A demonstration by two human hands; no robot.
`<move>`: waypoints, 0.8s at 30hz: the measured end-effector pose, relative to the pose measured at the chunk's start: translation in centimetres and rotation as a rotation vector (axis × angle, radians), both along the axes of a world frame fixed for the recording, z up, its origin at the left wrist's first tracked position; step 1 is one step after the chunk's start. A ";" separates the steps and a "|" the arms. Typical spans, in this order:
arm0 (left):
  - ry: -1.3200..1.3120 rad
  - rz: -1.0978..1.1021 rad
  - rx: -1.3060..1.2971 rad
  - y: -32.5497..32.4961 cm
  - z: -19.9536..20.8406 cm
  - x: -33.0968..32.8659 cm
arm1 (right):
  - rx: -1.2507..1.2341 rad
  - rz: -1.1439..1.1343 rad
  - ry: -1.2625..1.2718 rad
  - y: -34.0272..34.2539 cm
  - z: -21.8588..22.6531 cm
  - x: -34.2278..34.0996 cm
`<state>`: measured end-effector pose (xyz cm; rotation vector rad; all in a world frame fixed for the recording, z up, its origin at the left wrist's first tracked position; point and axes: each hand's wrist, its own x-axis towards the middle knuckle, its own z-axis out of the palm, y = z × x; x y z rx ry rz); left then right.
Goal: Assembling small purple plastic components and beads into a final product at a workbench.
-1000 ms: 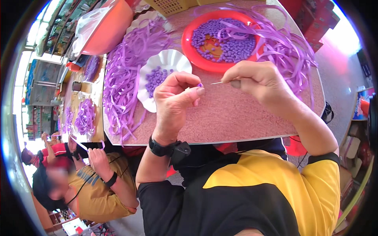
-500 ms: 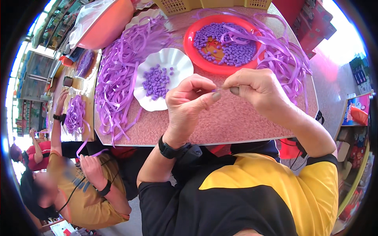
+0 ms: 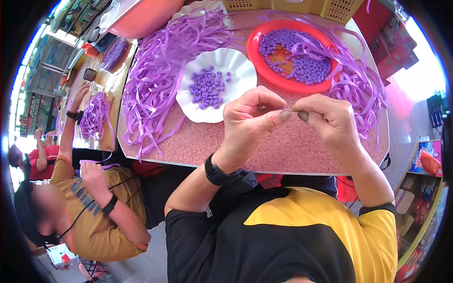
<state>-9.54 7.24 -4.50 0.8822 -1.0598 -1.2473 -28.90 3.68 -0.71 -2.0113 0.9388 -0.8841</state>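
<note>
Over the table's near half, my two hands meet fingertip to fingertip. My right hand [image 3: 330, 118] is closed, thumb and index finger pinching a thin needle-like piece [image 3: 291, 110] that points toward the left fingertips. Thumb and index finger of my left hand [image 3: 247, 125] are pinched at its other end; a speck of purple shows there, too small to make out. Just beyond my left hand is a white fluted plate [image 3: 243, 73] with a small heap of purple beads [image 3: 205, 87]. A red plate [image 3: 257, 59] farther right holds many more purple beads [image 3: 309, 70].
Purple ribbons [image 3: 155, 85] pile up left of the white plate. More ribbons [image 3: 363, 89] trail off the red plate's right side. A yellow basket [image 3: 325, 10] and a pink basin [image 3: 141, 16] stand at the back. A co-worker [image 3: 104, 203] sits at a neighbouring table on the left.
The view has shifted, so the table and plates appear farther right. My hands keep the same fingertip pinch around the thin piece. At the left, the co-worker still has a hand raised.
</note>
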 end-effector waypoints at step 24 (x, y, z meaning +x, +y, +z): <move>-0.301 0.093 -0.333 0.0 -0.1 0.3 | 0.121 0.154 -0.176 -1.1 -1.5 -0.8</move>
